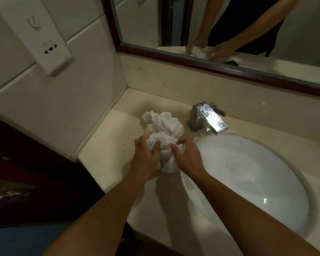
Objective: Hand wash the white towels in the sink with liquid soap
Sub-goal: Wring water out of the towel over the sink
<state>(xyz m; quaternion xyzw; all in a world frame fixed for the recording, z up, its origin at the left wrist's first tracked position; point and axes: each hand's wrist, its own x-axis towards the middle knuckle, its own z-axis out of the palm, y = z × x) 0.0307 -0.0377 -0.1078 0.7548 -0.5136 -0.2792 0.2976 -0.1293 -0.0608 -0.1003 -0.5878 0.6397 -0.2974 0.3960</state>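
Observation:
A crumpled white towel (164, 143) is held between both hands above the beige counter, left of the sink (248, 182). My left hand (146, 159) grips its left side with curled fingers. My right hand (187, 157) grips its right side, fingers curled over the top. A second bunched white towel (161, 122) lies on the counter just behind, touching the held one. The white oval sink basin looks bare inside. No liquid soap bottle is in view.
A chrome faucet (207, 119) stands behind the sink, no water running. A white wall-mounted dispenser (37, 37) hangs on the tiled wall at upper left. A dark-framed mirror (211, 65) runs along the back. The counter edge (92, 163) drops off at left.

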